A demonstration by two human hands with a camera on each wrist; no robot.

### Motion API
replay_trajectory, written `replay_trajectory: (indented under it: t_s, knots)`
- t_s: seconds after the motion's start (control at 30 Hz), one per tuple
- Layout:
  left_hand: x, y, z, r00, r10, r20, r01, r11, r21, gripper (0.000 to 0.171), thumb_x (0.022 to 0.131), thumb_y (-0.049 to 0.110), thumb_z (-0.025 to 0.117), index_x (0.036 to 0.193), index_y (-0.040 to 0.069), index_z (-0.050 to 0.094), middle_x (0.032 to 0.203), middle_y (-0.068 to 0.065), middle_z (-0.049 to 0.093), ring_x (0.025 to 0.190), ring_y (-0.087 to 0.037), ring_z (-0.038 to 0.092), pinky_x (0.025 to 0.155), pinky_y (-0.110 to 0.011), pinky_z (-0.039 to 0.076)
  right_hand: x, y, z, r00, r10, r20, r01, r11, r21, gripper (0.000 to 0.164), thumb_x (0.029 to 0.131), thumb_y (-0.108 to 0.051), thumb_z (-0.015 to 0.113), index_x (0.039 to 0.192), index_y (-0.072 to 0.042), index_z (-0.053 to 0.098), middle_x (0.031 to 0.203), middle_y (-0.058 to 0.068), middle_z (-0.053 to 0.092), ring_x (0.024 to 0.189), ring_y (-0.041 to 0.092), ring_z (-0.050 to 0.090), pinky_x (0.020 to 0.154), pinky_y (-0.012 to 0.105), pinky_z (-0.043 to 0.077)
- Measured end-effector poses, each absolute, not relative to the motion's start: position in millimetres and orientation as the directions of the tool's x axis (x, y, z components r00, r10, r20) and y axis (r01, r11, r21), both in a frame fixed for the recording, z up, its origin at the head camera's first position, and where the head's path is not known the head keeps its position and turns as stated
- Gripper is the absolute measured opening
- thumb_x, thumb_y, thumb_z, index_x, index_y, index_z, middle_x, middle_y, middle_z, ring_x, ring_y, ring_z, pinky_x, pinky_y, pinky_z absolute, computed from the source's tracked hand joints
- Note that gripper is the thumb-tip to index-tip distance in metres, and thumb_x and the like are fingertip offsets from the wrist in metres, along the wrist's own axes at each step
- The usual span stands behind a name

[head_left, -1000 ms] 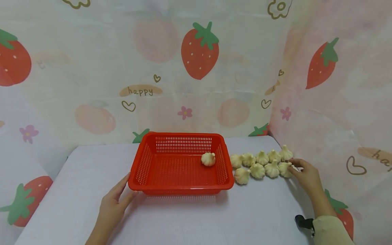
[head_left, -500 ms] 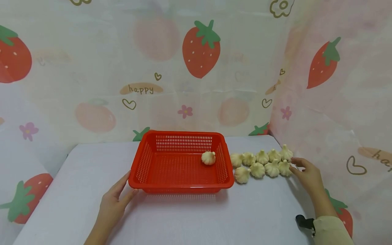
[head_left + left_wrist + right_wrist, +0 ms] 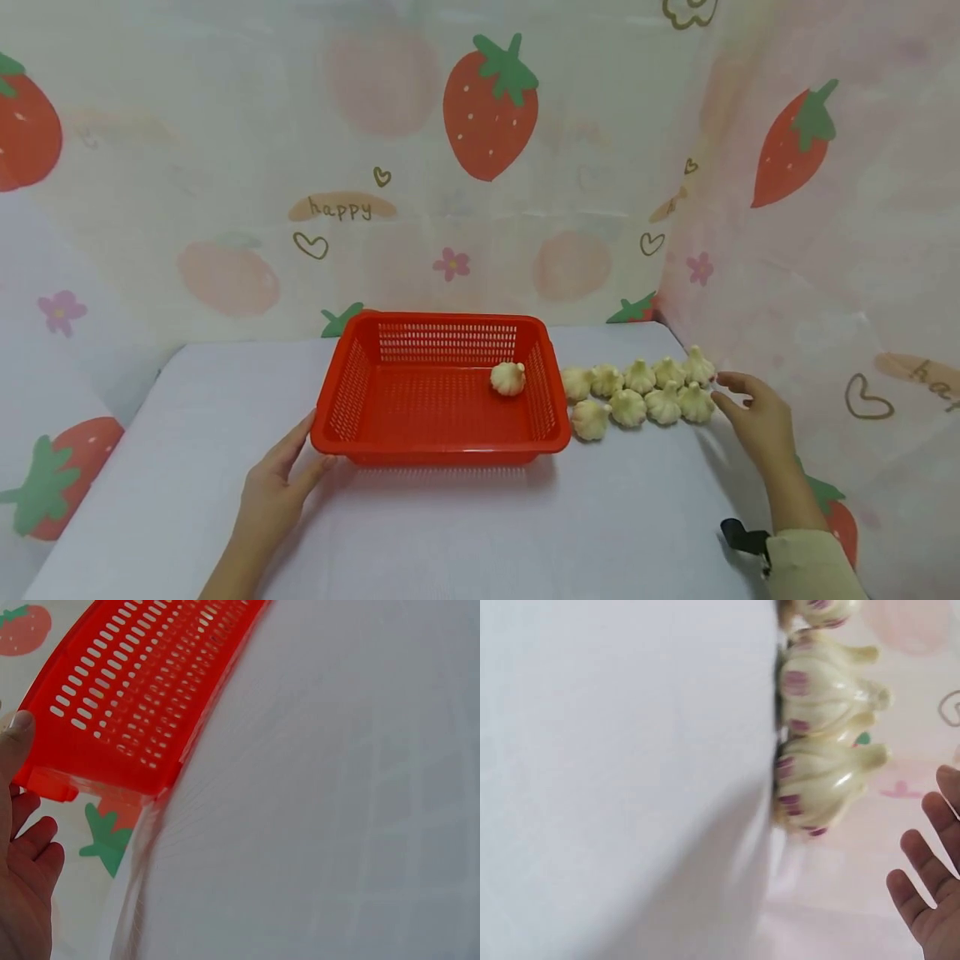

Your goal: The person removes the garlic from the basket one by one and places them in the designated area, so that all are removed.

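A red slotted plastic basket (image 3: 442,457) stands on the white table, with one garlic bulb (image 3: 507,379) inside near its right wall. My left hand (image 3: 266,504) holds the basket's near left corner; in the left wrist view its thumb (image 3: 18,735) lies against the rim and the other fingers are partly hidden behind it. Right of the basket, several garlic bulbs (image 3: 627,408) stand in two rows. Beside the right end of these rows is my right hand (image 3: 761,421), fingers spread and holding nothing. In the right wrist view a gap separates its fingertips from the nearest garlic bulb (image 3: 821,780).
A strawberry-print cloth (image 3: 450,183) hangs behind the table and along its right side, close to the right hand. White cloth covers the table (image 3: 450,542). A black strap end (image 3: 742,537) sticks out at the right wrist.
My right hand has drawn slightly away from the bulbs at the right end, its fingers a little wider apart. The head view has tilted down slightly. The left hand stays at the basket's corner.
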State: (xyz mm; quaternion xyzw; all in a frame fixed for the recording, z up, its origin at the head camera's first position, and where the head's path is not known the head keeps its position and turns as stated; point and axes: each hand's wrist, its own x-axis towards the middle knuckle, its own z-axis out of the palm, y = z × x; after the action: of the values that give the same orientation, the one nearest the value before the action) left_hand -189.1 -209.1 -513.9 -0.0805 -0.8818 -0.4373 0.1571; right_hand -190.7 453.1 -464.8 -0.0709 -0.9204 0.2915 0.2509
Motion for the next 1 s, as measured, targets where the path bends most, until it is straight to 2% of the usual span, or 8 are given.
replay_trajectory:
  t_s: [0.07, 0.1, 0.47, 0.53, 0.7, 0.77, 0.9, 1.0]
  knots:
    - [-189, -209, -514, -0.936, 0.004, 0.351, 0.284, 0.595, 0.752, 0.071, 0.093, 0.032, 0.077, 0.155, 0.035, 0.044, 0.154, 0.001, 0.052, 0.137, 0.012, 0.039, 0.101, 0.001, 0.028, -189, 450, -456, -0.844, 0.297, 0.446, -0.013, 0.821, -0.571, 0.034, 0.098, -0.023, 0.071, 0.127, -0.004, 0.069, 0.124, 0.017, 0.071, 0.111, 0.025, 0.060, 0.084, 0.016, 0.042]
    - [-188, -209, -514, -0.937, 0.003, 0.349, 0.283, 0.592, 0.755, 0.071, 0.093, 0.032, 0.077, 0.155, 0.035, 0.044, 0.154, 0.002, 0.052, 0.137, 0.013, 0.038, 0.101, 0.002, 0.028, -188, 448, -452, -0.835, 0.308, 0.456, -0.011, 0.819, -0.574, 0.034, 0.099, -0.023, 0.070, 0.127, -0.005, 0.069, 0.125, 0.016, 0.071, 0.112, 0.025, 0.061, 0.084, 0.015, 0.042]
    - [-189, -206, -511, -0.941, 0.012, 0.338, 0.280, 0.589, 0.758, 0.071, 0.093, 0.031, 0.077, 0.156, 0.036, 0.044, 0.155, 0.001, 0.051, 0.139, 0.010, 0.038, 0.101, 0.002, 0.027, -171, 417, -393, -0.782, 0.390, 0.486, 0.010, 0.788, -0.616, 0.037, 0.101, -0.030, 0.066, 0.132, -0.010, 0.068, 0.129, 0.011, 0.070, 0.120, 0.027, 0.060, 0.089, 0.019, 0.043]
    - [-188, -207, -511, -0.942, 0.008, 0.337, 0.277, 0.587, 0.761, 0.071, 0.093, 0.031, 0.077, 0.155, 0.037, 0.044, 0.155, 0.001, 0.051, 0.139, 0.010, 0.039, 0.101, 0.002, 0.028, -171, 409, -383, -0.778, 0.385, 0.497, -0.009, 0.784, -0.620, 0.036, 0.101, -0.031, 0.066, 0.132, -0.012, 0.068, 0.129, 0.011, 0.070, 0.120, 0.024, 0.060, 0.091, 0.019, 0.043]
    - [-190, -210, -513, -0.944, 0.002, 0.329, 0.264, 0.599, 0.756, 0.071, 0.094, 0.033, 0.076, 0.156, 0.040, 0.042, 0.155, 0.003, 0.051, 0.140, 0.009, 0.039, 0.100, 0.002, 0.028, -174, 383, -359, -0.753, 0.339, 0.563, -0.125, 0.768, -0.629, 0.031, 0.100, -0.024, 0.068, 0.128, -0.010, 0.070, 0.125, 0.009, 0.071, 0.113, 0.001, 0.057, 0.093, 0.018, 0.043]
    - [-190, -210, -515, -0.945, 0.004, 0.327, 0.264, 0.601, 0.754, 0.071, 0.094, 0.033, 0.075, 0.156, 0.040, 0.041, 0.155, 0.003, 0.051, 0.141, 0.007, 0.039, 0.100, 0.003, 0.028, -174, 371, -351, -0.753, 0.307, 0.583, -0.173, 0.762, -0.624, 0.030, 0.100, -0.022, 0.069, 0.126, -0.009, 0.071, 0.124, 0.008, 0.072, 0.113, -0.002, 0.055, 0.095, 0.019, 0.044]
    - [-192, -210, -518, -0.942, 0.009, 0.334, 0.275, 0.588, 0.761, 0.070, 0.095, 0.031, 0.075, 0.156, 0.039, 0.042, 0.155, 0.002, 0.051, 0.140, 0.010, 0.039, 0.100, 0.002, 0.028, -179, 347, -340, -0.787, 0.204, 0.582, -0.249, 0.758, -0.603, 0.030, 0.100, -0.022, 0.069, 0.126, -0.008, 0.070, 0.126, 0.008, 0.071, 0.122, 0.013, 0.058, 0.098, 0.028, 0.046]
    - [-193, -209, -520, -0.938, 0.016, 0.345, 0.290, 0.579, 0.762, 0.070, 0.095, 0.030, 0.076, 0.156, 0.037, 0.042, 0.155, 0.002, 0.051, 0.138, 0.014, 0.037, 0.102, 0.002, 0.029, -186, 329, -334, -0.817, 0.110, 0.566, -0.309, 0.746, -0.591, 0.030, 0.099, -0.021, 0.071, 0.126, -0.007, 0.070, 0.126, 0.009, 0.070, 0.123, 0.026, 0.059, 0.101, 0.039, 0.047]
